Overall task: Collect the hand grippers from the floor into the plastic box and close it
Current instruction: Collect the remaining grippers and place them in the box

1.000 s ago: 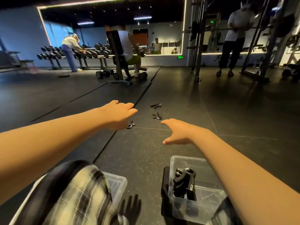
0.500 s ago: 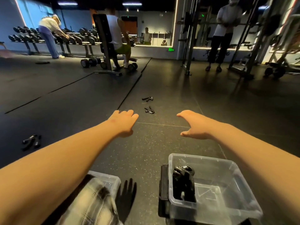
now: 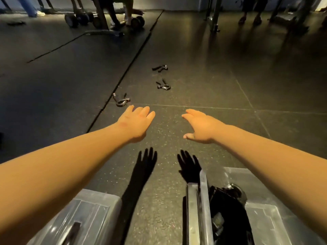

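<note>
Both hands reach forward at frame centre, fingers straight, grasping nothing: left hand (image 3: 137,123) just short of the nearest hand gripper (image 3: 122,100), right hand (image 3: 201,128) level with it above the floor (image 3: 230,85). A second hand gripper (image 3: 163,85) and a third hand gripper (image 3: 160,68) lie beyond, upper centre. Clear plastic box (image 3: 204,195) sits open at lower right with dark stowed grippers (image 3: 228,206) inside; lid (image 3: 88,209) flat at lower left.
</note>
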